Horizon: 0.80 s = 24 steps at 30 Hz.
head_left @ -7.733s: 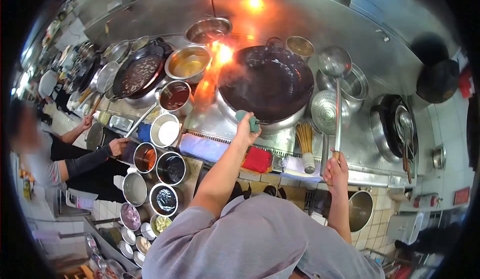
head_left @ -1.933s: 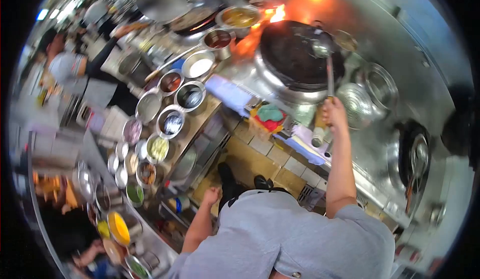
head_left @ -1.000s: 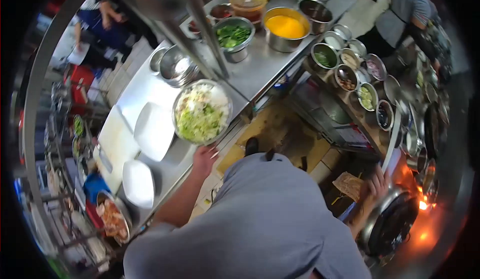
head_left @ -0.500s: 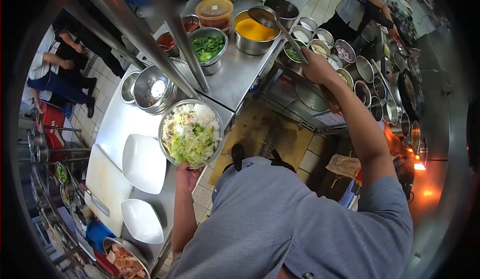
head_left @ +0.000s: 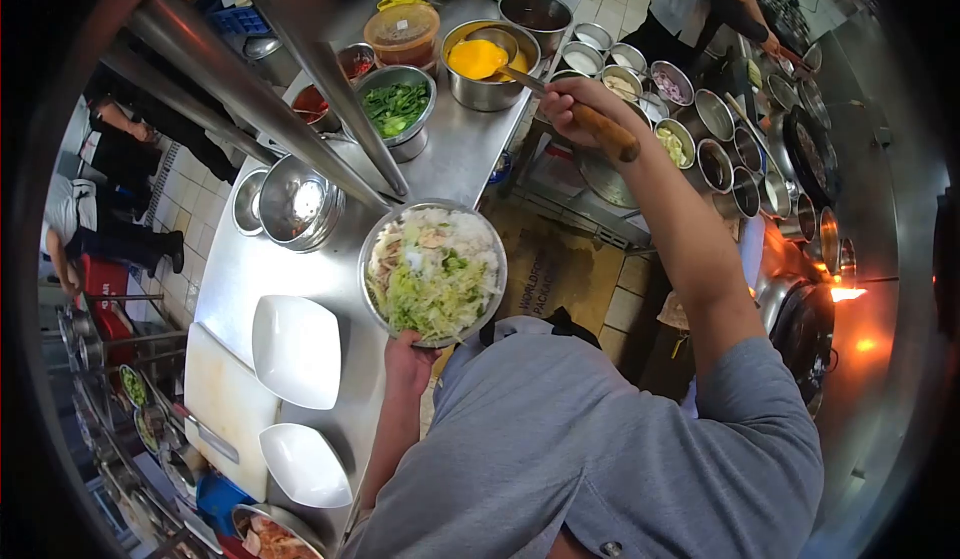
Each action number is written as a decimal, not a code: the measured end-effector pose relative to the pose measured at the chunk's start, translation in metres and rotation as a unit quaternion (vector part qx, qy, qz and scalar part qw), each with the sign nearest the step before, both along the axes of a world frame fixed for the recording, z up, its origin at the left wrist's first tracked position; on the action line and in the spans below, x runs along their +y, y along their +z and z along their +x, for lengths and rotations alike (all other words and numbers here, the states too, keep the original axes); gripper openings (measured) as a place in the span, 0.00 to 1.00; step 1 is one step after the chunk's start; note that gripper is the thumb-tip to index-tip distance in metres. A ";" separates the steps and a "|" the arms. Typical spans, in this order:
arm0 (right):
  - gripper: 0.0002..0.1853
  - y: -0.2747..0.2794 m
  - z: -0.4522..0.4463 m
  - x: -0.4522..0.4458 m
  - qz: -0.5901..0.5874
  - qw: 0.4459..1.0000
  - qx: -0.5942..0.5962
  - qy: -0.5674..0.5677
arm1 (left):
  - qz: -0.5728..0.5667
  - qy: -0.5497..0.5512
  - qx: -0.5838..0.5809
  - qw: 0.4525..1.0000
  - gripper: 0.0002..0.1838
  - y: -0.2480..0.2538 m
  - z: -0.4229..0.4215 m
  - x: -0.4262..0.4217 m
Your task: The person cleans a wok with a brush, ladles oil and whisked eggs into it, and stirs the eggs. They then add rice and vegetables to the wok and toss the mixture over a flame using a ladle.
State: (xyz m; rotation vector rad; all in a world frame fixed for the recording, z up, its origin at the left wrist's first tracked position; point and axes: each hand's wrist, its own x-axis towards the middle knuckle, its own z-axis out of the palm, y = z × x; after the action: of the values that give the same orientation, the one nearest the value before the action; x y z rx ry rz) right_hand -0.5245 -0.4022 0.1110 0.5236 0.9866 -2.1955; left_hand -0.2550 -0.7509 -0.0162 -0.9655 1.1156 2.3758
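My left hand (head_left: 410, 359) grips the near rim of a steel bowl (head_left: 503, 271), which it holds up in front of me. White rice (head_left: 464, 233), shredded lettuce (head_left: 425, 304) and some pale strips fill that bowl. My right hand (head_left: 572, 111) is closed around a ladle (head_left: 612, 137) by its wooden handle. The ladle's head dips into a steel pot (head_left: 486, 93) of yellow liquid, like beaten egg (head_left: 476, 58), and is full of it.
Leafy greens in a metal bowl (head_left: 396, 107) and a lidded orange tub (head_left: 402, 34) stand left of the pot. White dishes (head_left: 297, 351) and a cutting board (head_left: 222, 399) lie at left. Flames (head_left: 848, 294) burn at the right stove. A co-worker (head_left: 690, 4) stands at upper right.
The ladle has gone from above the pot down into the yellow liquid, its handle now swung toward me. The bowl in my left hand has shifted right in view.
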 end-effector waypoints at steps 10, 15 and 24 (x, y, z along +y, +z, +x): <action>0.09 0.004 0.024 -0.064 0.142 0.989 0.023 -0.018 | 0.056 -0.076 0.019 0.995 0.22 -0.002 -0.035 -0.002; 0.10 -0.010 0.023 -0.075 0.410 0.897 0.157 0.053 | 0.058 -0.099 0.019 0.993 0.22 -0.003 -0.039 -0.006; 0.02 -0.006 0.025 -0.076 -0.008 0.998 0.011 -0.056 | 0.048 -0.120 0.011 0.992 0.24 -0.009 -0.041 -0.010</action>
State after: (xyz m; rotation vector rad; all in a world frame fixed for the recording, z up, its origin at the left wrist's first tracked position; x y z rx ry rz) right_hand -0.4995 -0.4784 0.1050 0.5604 0.9705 -2.3115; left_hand -0.2961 -0.7605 -0.0252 -0.7288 1.0512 2.2271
